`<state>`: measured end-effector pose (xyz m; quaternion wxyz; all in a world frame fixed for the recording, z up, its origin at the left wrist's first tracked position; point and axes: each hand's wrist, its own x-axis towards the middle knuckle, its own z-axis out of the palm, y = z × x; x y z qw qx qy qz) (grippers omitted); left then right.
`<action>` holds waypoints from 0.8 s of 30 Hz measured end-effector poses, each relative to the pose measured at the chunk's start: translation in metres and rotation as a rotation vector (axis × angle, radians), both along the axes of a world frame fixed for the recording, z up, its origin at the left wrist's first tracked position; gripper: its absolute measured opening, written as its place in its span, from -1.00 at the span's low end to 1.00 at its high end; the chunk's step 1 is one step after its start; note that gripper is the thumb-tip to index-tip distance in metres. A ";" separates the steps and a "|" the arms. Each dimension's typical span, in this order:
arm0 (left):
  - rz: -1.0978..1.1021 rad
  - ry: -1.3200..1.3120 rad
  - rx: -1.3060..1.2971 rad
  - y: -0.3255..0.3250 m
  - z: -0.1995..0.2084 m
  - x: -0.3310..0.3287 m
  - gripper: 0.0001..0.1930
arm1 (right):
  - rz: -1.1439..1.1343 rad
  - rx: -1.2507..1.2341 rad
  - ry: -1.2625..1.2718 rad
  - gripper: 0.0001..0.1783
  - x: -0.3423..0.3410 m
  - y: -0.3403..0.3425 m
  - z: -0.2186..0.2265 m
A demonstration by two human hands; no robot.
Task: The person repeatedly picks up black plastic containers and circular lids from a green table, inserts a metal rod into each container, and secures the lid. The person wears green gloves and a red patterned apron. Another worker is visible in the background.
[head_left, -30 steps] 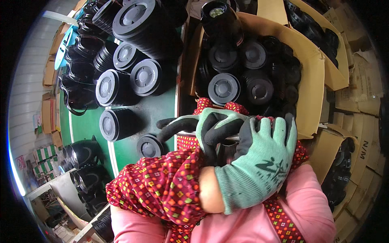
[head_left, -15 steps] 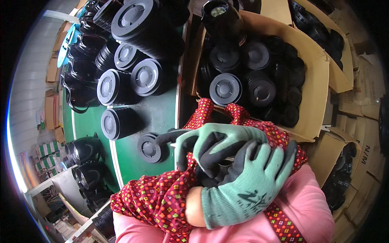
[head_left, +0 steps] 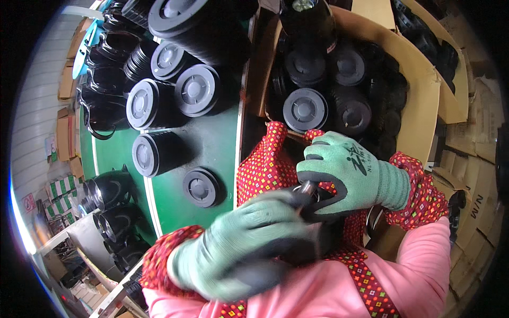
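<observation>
My right hand [head_left: 347, 172], in a green glove with dark palm and fingertips, is closed round a black thing with a shiny metal part [head_left: 308, 187]. Its kind is hard to make out, as both gloves cover much of it. Just to the left, my left hand [head_left: 241, 246], gloved alike, is smeared by motion close against this dark thing. Whether its fingers grip anything does not show. Beyond the left hand, a low round black lid-like disc [head_left: 201, 187] lies flat on the green table [head_left: 175, 206].
Stacks of round black discs [head_left: 154, 153] stand on the table, with glossy black jug-like vessels [head_left: 98, 108] at its left. A cardboard box [head_left: 419, 100] at the far right holds more stacks. A tall black vessel [head_left: 307, 26] stands by the box's far left corner.
My hands, crossed over each other before, have come apart: the right has moved right and up, the left down and left. A shiny metal part now shows between them. The view has shifted slightly.
</observation>
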<state>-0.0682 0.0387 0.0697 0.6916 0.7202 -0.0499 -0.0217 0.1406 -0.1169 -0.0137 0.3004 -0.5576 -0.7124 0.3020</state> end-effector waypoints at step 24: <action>-0.019 -0.223 0.590 0.047 -0.130 0.044 -0.60 | -0.338 -0.421 -0.633 -0.23 -0.064 -0.026 0.090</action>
